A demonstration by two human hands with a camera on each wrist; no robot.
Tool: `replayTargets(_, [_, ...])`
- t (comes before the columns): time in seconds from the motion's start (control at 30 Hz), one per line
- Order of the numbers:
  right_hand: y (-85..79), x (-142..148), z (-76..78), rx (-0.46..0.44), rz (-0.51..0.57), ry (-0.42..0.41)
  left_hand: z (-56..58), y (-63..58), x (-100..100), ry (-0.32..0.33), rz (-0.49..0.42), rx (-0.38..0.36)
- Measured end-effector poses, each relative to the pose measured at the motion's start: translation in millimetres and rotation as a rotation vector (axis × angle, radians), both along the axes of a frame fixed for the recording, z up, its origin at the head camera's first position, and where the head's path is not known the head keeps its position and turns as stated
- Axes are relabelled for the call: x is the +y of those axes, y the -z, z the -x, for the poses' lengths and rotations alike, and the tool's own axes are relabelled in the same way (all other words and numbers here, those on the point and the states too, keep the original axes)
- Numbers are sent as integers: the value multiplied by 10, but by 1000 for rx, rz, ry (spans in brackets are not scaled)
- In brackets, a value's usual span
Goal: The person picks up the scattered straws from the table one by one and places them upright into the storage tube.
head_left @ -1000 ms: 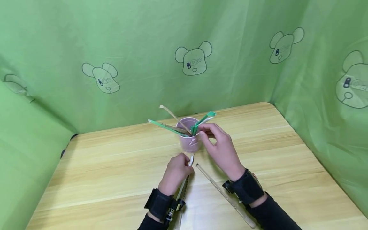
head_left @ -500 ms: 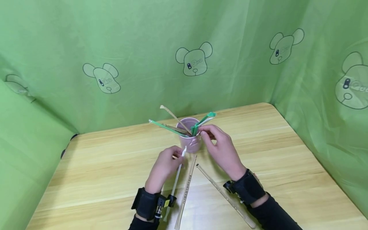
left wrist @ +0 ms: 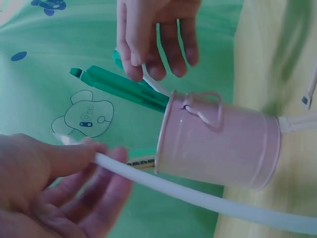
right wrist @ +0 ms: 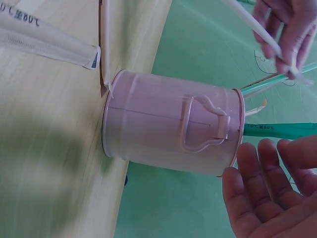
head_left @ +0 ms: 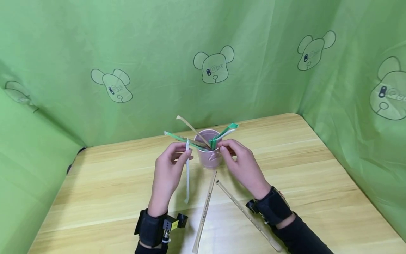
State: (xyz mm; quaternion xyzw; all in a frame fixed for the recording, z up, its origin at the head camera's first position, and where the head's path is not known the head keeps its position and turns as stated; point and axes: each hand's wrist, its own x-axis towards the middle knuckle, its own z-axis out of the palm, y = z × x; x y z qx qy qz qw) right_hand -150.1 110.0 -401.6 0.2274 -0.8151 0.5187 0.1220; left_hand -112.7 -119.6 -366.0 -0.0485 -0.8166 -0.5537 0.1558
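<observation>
My left hand (head_left: 166, 173) pinches a white paper-wrapped straw (head_left: 187, 180) near its top, between thumb and fingers. The straw hangs nearly upright, just left of a small lilac cup (head_left: 209, 160) with looped side handles. Several wrapped straws lean in this cup: a tan straw (head_left: 189, 126), a green straw (head_left: 174, 136) slanting left, and green and white straws bunched at the right. My right hand (head_left: 242, 164) stays at the cup's right rim with loosely bent fingers, fingertips close to the green straw (right wrist: 277, 130) in the right wrist view.
Two tan wrapped straws lie on the wooden table in front of the cup, a printed straw (head_left: 204, 215) and a right-hand straw (head_left: 247, 214) slanting toward my right sleeve. A green curtain (head_left: 152, 35) with bear-like drawings encloses the table's back and sides.
My left hand has lifted the white straw off the table, moving up and left to beside the cup. The straw has swung toward upright. My right hand has stayed nearly still.
</observation>
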Motion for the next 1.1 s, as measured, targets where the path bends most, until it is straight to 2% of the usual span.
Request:
replayTargets(0.27, [44,0,11,-15,-30,-8,-18,-36,18,-28,-138,239])
replayTargets(0.57, [185,74,-1,-125,-140,6,-26,-94,33,-89,-247,425])
replayTargets(0.8, [297,41,-40,-278,-324,-104,-62,-141,46,-121,-325,568])
replayTargets(0.93, [329,37,-70,-281,-398,-151,-82,-146,65,-125,-392,648])
replayTargets(1.1, [326,67,-72,-270,-397,-194,-81,-168,83,-116,-498,706])
